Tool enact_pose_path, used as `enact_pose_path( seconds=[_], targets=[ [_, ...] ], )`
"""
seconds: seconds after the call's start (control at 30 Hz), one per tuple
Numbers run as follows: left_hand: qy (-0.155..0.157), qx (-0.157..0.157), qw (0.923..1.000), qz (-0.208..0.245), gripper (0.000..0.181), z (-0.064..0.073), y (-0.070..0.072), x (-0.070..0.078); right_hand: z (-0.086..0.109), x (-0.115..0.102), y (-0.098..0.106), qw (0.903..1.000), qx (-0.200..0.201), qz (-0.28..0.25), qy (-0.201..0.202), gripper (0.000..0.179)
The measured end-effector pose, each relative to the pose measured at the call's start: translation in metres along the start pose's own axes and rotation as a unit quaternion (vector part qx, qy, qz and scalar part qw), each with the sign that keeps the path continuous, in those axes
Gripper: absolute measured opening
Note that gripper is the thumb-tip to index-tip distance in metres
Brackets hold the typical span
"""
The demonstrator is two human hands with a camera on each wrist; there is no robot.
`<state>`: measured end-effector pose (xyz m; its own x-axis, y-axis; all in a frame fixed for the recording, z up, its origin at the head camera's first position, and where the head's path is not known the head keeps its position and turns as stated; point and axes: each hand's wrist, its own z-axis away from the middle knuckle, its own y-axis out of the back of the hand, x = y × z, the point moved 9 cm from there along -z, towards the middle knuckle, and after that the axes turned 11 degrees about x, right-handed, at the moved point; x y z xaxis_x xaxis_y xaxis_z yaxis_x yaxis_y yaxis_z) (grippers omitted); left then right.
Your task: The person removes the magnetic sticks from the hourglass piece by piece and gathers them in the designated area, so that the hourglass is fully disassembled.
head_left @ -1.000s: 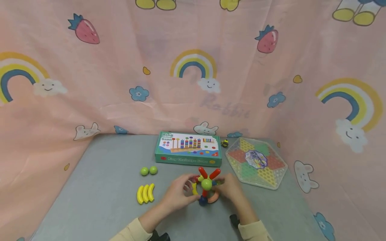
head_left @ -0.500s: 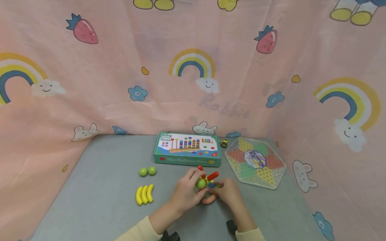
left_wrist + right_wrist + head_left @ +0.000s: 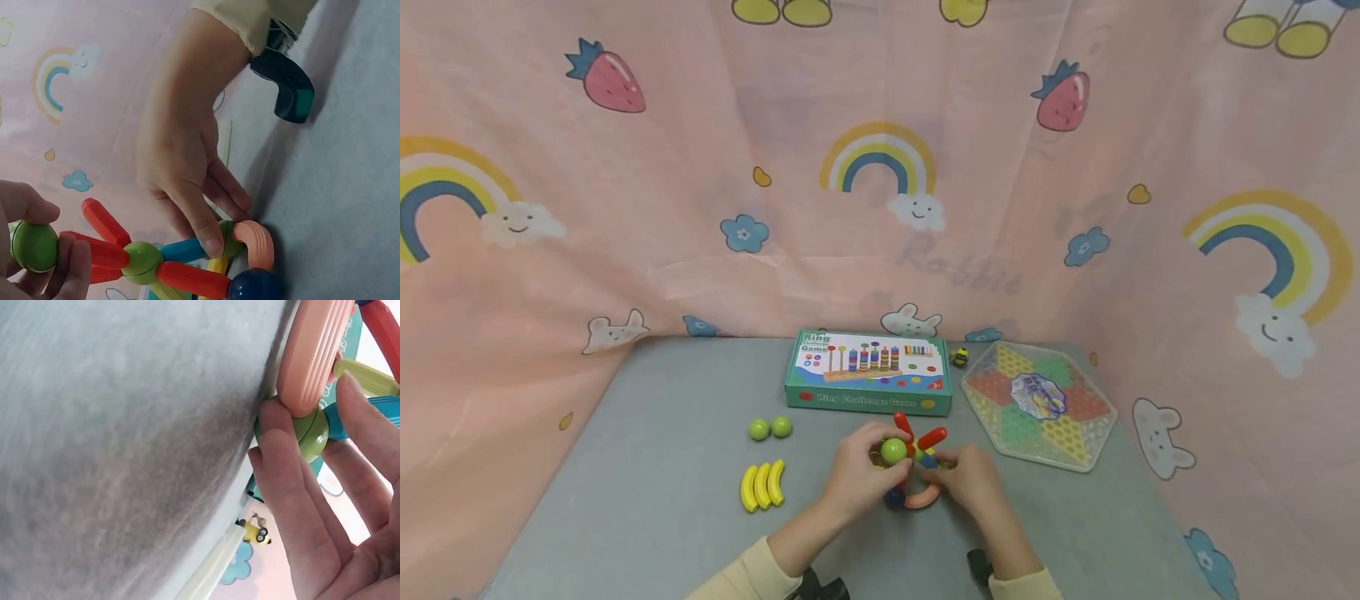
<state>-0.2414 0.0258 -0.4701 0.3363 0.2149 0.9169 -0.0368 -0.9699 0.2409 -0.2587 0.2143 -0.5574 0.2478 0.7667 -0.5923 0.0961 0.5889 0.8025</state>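
Observation:
On the grey table stands a stick-and-ball construction with red rods [image 3: 932,437], a dark blue ball [image 3: 894,498] and a salmon curved stick [image 3: 922,497] at its base. My left hand [image 3: 850,475] pinches a green ball [image 3: 34,245] at the construction's near upper left; a red rod [image 3: 103,252] runs from the fingers to a green centre ball [image 3: 141,262]. On the other side my right hand [image 3: 973,479] grips the blue rod [image 3: 184,250] and the lower green ball [image 3: 309,434] where the salmon stick joins. Fingers hide parts of both joints.
Two loose green balls [image 3: 771,428] and several yellow curved sticks [image 3: 762,485] lie to the left. Behind stands a green Ring Challenge Game box [image 3: 868,372], beside a small yellow-and-black toy [image 3: 958,357]. A hexagonal Chinese checkers board [image 3: 1037,406] lies at the right.
My left hand has moved from the construction's left side up to the near green ball and now pinches it. That ball has shifted slightly left. The right hand keeps its place.

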Motion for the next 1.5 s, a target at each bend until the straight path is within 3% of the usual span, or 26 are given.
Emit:
enact_pose_path(
  seconds=[0.1, 0.27, 0.43, 0.57, 0.63, 0.8, 0.97, 1.07, 1.17, 1.33, 1.43, 1.5],
  targets=[
    [0.026, -0.004, 0.9994, 0.022, 0.027, -0.001, 0.000, -0.003, 0.000, 0.000, 0.001, 1.0000, 0.003, 0.001, 0.004, 0.035],
    [0.001, 0.009, 0.9998, 0.017, 0.037, -0.002, 0.006, 0.004, 0.001, 0.001, 0.002, 0.9999, -0.002, 0.004, 0.010, 0.036],
    [-0.017, 0.040, 0.9990, 0.009, 0.054, -0.010, 0.024, 0.012, 0.002, 0.000, 0.002, 0.9998, -0.009, 0.002, 0.018, 0.036],
    [-0.006, 0.068, 0.9977, -0.004, 0.049, -0.017, 0.041, 0.014, 0.004, 0.001, 0.002, 0.9996, -0.003, 0.001, 0.028, 0.033],
    [-0.014, 0.082, 0.9965, -0.007, 0.044, -0.019, 0.049, 0.015, 0.004, 0.001, 0.001, 0.9996, -0.003, 0.005, 0.029, 0.033],
    [-0.061, 0.115, 0.9903, -0.049, 0.040, -0.028, 0.075, 0.016, 0.004, 0.000, -0.002, 0.9995, -0.002, 0.011, 0.030, 0.032],
    [-0.101, 0.138, 0.9755, -0.138, 0.045, -0.041, 0.109, 0.003, 0.006, -0.003, -0.006, 0.9995, 0.000, 0.010, 0.029, 0.032],
    [-0.114, 0.125, 0.9708, -0.170, 0.045, -0.048, 0.124, -0.010, 0.006, -0.003, -0.007, 0.9996, -0.002, 0.011, 0.024, 0.032],
    [-0.111, 0.096, 0.9725, -0.181, 0.042, -0.053, 0.131, -0.025, 0.005, -0.003, -0.006, 0.9998, -0.003, 0.012, 0.017, 0.032],
    [-0.036, 0.027, 0.9766, -0.210, 0.036, -0.057, 0.128, -0.062, 0.003, -0.003, -0.004, 0.9997, 0.003, 0.017, 0.018, 0.032],
    [0.007, -0.011, 0.9724, -0.233, 0.035, -0.056, 0.125, -0.086, 0.003, -0.004, -0.003, 0.9996, 0.004, 0.015, 0.023, 0.032],
    [0.012, -0.024, 0.9678, -0.250, 0.036, -0.055, 0.123, -0.099, 0.003, -0.003, -0.003, 0.9997, 0.002, 0.013, 0.021, 0.032]
  ],
)
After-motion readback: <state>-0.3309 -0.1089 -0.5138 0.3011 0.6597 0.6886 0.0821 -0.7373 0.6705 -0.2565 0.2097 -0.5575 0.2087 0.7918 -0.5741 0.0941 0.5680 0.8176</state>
